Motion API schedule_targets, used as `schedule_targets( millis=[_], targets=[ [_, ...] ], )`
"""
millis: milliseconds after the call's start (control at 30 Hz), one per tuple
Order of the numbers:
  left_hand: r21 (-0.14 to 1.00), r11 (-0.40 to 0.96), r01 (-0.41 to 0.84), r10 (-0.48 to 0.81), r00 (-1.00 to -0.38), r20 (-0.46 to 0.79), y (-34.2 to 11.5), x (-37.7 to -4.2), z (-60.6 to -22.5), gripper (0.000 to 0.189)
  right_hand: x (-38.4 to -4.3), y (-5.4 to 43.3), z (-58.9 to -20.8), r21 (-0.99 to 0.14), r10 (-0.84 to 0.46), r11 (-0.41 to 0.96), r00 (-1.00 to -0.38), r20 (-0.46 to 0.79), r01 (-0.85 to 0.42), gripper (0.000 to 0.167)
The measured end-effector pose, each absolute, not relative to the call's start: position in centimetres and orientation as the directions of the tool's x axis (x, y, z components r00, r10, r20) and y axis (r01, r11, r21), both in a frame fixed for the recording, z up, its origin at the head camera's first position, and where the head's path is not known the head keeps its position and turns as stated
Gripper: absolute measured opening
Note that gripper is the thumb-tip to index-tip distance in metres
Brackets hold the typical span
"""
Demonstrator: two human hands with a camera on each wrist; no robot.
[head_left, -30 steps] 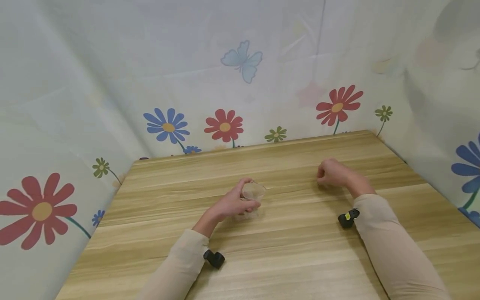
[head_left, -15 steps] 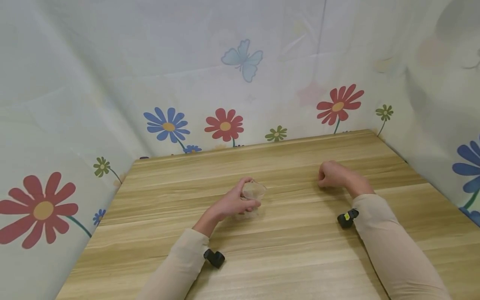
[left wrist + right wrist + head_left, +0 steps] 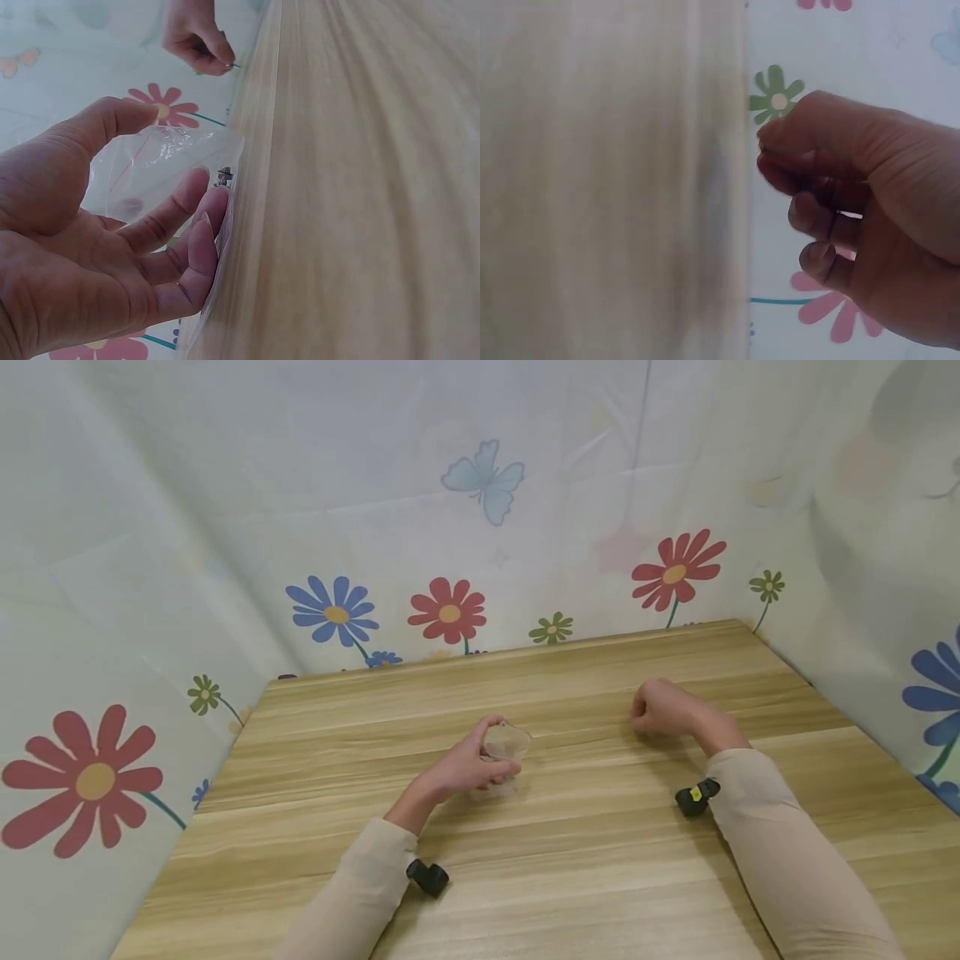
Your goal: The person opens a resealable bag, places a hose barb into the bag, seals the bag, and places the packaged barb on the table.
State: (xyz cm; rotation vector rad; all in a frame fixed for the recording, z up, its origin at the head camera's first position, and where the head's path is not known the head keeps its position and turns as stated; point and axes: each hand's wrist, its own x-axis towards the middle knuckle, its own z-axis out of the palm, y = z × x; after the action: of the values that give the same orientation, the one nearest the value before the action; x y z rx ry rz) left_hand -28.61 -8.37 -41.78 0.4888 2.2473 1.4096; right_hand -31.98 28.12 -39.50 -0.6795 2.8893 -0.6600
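Observation:
My left hand [image 3: 463, 768] holds a clear plastic bag [image 3: 508, 740] low over the middle of the wooden table, thumb and fingers spread about its mouth. In the left wrist view the bag [image 3: 135, 169] has a thin red line, and a few small metal parts [image 3: 223, 175], perhaps screws, lie in its lower end beside the fingertips. To the right and farther back, my right hand [image 3: 663, 707] is just above the table. Its thumb and forefinger pinch a tiny dark piece [image 3: 762, 148], nearly all hidden by the fingertips; its kind cannot be made out.
The wood-grain table [image 3: 585, 877] ends at a back edge against a pale curtain [image 3: 360, 468] printed with flowers and a butterfly. Curtain also hangs at the left and right sides. Small black cameras [image 3: 428, 877] sit on both wrists.
Both hands stay almost in place. The right hand shifts very slightly, while the left keeps its hold on the bag.

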Motion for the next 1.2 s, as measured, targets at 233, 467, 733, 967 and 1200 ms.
schedule_targets(
  millis=[233,467,733,967,1200],
  targets=[
    [0.904,0.424,0.062,0.509,-0.842,-0.181,-8.5,-28.6,-41.7,0.083,-31.2,26.0,-37.7,-0.443,-0.457,0.778,-0.885,0.091,-0.447,0.005],
    [0.909,0.414,0.056,0.507,-0.843,-0.179,-8.6,-28.6,-41.8,0.083,-30.2,22.8,-36.4,-0.417,-0.546,0.704,-0.813,0.200,-0.575,0.003],
    [0.906,0.418,0.059,0.504,-0.845,-0.178,-8.6,-28.7,-42.0,0.083,-29.5,19.7,-35.7,-0.452,-0.604,0.626,-0.762,0.233,-0.635,0.004],
    [0.909,0.412,0.053,0.513,-0.839,-0.183,-8.4,-28.7,-41.8,0.084,-29.8,17.5,-35.8,-0.448,-0.658,0.579,-0.715,0.236,-0.681,0.003],
    [0.909,0.414,0.057,0.520,-0.834,-0.184,-8.3,-28.8,-41.8,0.087,-29.9,15.4,-35.8,-0.443,-0.704,0.536,-0.670,0.235,-0.719,0.003]
  ],
)
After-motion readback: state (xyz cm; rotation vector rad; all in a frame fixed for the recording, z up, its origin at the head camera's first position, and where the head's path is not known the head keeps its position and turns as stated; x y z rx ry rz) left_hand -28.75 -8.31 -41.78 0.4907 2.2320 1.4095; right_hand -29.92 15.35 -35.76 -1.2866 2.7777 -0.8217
